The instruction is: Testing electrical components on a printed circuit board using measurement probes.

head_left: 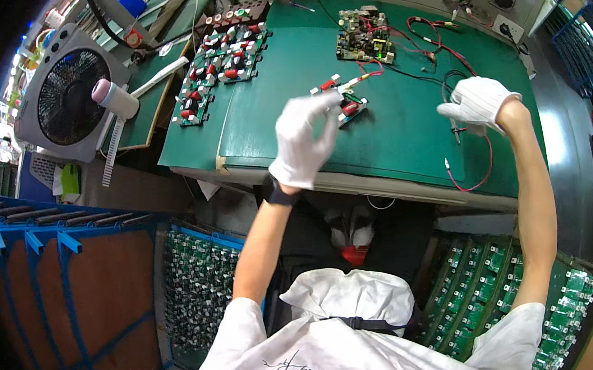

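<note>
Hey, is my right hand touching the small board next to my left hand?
No, your right hand is well off to the right, apart from the small board by your left hand.

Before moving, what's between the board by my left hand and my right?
Bare green mat between the board and right hand, in the head view.

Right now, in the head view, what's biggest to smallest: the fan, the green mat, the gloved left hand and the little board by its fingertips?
1. Green mat
2. Fan
3. Gloved left hand
4. Little board, going by what shows of it
</note>
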A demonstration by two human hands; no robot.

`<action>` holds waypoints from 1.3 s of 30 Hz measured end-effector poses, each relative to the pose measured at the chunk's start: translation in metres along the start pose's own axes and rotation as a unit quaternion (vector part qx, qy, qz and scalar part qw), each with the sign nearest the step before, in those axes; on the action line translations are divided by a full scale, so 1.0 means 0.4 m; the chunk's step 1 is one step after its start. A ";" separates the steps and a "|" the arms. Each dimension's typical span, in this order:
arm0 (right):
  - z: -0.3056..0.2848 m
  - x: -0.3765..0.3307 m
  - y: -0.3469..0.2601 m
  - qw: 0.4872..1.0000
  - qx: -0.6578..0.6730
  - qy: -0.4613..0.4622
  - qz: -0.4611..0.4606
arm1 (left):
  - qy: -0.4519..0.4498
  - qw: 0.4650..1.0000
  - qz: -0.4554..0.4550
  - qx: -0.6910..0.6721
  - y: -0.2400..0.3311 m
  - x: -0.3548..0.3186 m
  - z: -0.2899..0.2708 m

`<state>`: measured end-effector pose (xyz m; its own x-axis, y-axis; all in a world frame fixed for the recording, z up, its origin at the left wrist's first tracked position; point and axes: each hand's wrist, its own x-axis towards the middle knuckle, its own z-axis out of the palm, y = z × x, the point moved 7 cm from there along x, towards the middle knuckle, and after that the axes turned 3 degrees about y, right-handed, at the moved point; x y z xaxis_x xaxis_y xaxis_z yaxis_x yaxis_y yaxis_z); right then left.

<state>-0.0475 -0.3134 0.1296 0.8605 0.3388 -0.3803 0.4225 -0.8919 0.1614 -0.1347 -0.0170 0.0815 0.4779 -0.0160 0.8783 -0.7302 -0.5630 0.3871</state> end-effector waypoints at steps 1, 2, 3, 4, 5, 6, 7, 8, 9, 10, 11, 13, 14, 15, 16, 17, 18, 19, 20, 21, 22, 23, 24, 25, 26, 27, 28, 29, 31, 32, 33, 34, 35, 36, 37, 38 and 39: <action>-0.040 -0.005 -0.040 0.998 0.020 0.050 -0.031 | -0.011 0.999 -0.027 0.019 -0.037 0.015 -0.002; -0.075 -0.009 -0.085 0.991 0.046 0.108 -0.070 | -0.022 0.998 -0.054 0.037 -0.072 0.025 -0.002; -0.106 -0.012 -0.126 0.974 0.077 0.196 -0.086 | -0.063 0.996 -0.043 0.046 -0.094 0.034 0.013; -0.141 -0.019 -0.167 0.938 0.118 0.302 -0.123 | -0.103 0.993 -0.030 0.054 -0.116 0.041 0.031; -0.147 -0.002 -0.190 0.936 0.100 0.317 -0.114 | -0.141 0.988 -0.018 0.061 -0.133 0.043 0.053; -0.152 0.001 -0.222 0.918 0.065 0.369 -0.129 | -0.158 0.987 -0.019 0.039 -0.146 0.039 0.067; -0.148 0.010 -0.246 0.908 0.039 0.388 -0.151 | -0.176 0.984 -0.021 0.018 -0.157 0.032 0.078; -0.145 0.015 -0.270 0.888 0.014 0.421 -0.187 | -0.202 0.979 -0.032 0.001 -0.171 0.026 0.093; -0.127 0.053 -0.276 0.907 0.048 0.375 -0.186 | -0.187 0.982 -0.035 -0.018 -0.178 0.023 0.096; -0.116 0.071 -0.289 0.903 0.041 0.379 -0.198 | -0.181 0.982 -0.039 -0.039 -0.184 0.018 0.101; -0.106 0.088 -0.298 0.899 0.032 0.383 -0.210 | -0.177 0.981 -0.048 -0.057 -0.191 0.016 0.109; -0.078 0.132 -0.300 0.920 0.038 0.334 -0.202 | -0.168 0.981 -0.058 -0.081 -0.201 0.013 0.122; -0.072 0.145 -0.302 0.919 0.058 0.328 -0.213 | -0.170 0.980 -0.056 -0.088 -0.203 0.012 0.127; -0.065 0.162 -0.302 0.924 0.076 0.308 -0.212 | -0.176 0.978 -0.055 -0.094 -0.204 0.010 0.130; -0.058 0.178 -0.303 0.929 0.095 0.288 -0.212 | -0.182 0.977 -0.055 -0.097 -0.204 0.008 0.133; -0.062 0.182 -0.303 0.922 0.107 0.301 -0.219 | -0.177 0.978 -0.048 -0.096 -0.203 0.009 0.131; -0.062 0.185 -0.303 0.918 0.120 0.301 -0.228 | -0.172 0.979 -0.048 -0.102 -0.201 0.009 0.129; -0.062 0.187 -0.303 0.914 0.132 0.301 -0.236 | -0.166 0.979 -0.046 -0.108 -0.201 0.011 0.128; -0.063 0.188 -0.302 0.910 0.145 0.302 -0.244 | -0.161 0.979 -0.045 -0.114 -0.199 0.013 0.126; -0.065 0.181 -0.303 0.899 0.155 0.323 -0.252 | -0.158 0.980 -0.041 -0.115 -0.197 0.014 0.124; -0.064 0.179 -0.304 0.896 0.154 0.332 -0.254 | -0.160 0.978 -0.049 -0.121 -0.199 0.014 0.125; -0.062 0.178 -0.304 0.895 0.150 0.336 -0.252 | -0.163 0.977 -0.057 -0.128 -0.200 0.014 0.126; -0.058 0.176 -0.305 0.894 0.148 0.341 -0.249 | -0.166 0.975 -0.065 -0.134 -0.200 0.012 0.127; -0.056 0.172 -0.304 0.891 0.151 0.351 -0.246 | -0.167 0.974 -0.068 -0.140 -0.199 0.013 0.128; -0.054 0.167 -0.304 0.887 0.154 0.362 -0.243 | -0.169 0.972 -0.070 -0.145 -0.199 0.014 0.129; -0.054 0.162 -0.303 0.881 0.158 0.374 -0.243 | -0.171 0.971 -0.073 -0.150 -0.198 0.013 0.129; -0.051 0.163 -0.302 0.884 0.157 0.370 -0.237 | -0.171 0.972 -0.070 -0.148 -0.195 0.013 0.127; -0.051 0.163 -0.300 0.886 0.155 0.369 -0.235 | -0.170 0.972 -0.067 -0.146 -0.193 0.013 0.126; -0.051 0.167 -0.295 0.891 0.160 0.357 -0.229 | -0.170 0.973 -0.064 -0.144 -0.190 0.013 0.126; -0.051 0.172 -0.293 0.895 0.166 0.347 -0.226 | -0.170 0.973 -0.064 -0.144 -0.190 0.013 0.126; -0.051 0.175 -0.292 0.898 0.171 0.337 -0.224 | -0.172 0.973 -0.064 -0.140 -0.191 0.014 0.127; -0.054 0.173 -0.292 0.897 0.166 0.343 -0.225 | -0.171 0.972 -0.068 -0.144 -0.192 0.013 0.128; -0.055 0.171 -0.293 0.895 0.161 0.349 -0.226 | -0.171 0.972 -0.070 -0.144 -0.194 0.013 0.129; -0.057 0.167 -0.295 0.892 0.156 0.358 -0.227 | -0.174 0.972 -0.075 -0.140 -0.197 0.013 0.130; -0.057 0.163 -0.298 0.889 0.148 0.368 -0.227 | -0.170 0.973 -0.069 -0.143 -0.197 0.013 0.129; -0.057 0.157 -0.299 0.885 0.140 0.381 -0.227 | -0.168 0.973 -0.065 -0.141 -0.197 0.013 0.129; -0.058 0.152 -0.301 0.882 0.131 0.393 -0.226 | -0.170 0.974 -0.062 -0.135 -0.197 0.012 0.130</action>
<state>-0.0396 -0.1787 0.1081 0.5957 0.6887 0.4133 0.7815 -0.6157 -0.1006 -0.0493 -0.0156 0.0406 0.6712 -0.2611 0.6938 -0.7366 -0.3405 0.5844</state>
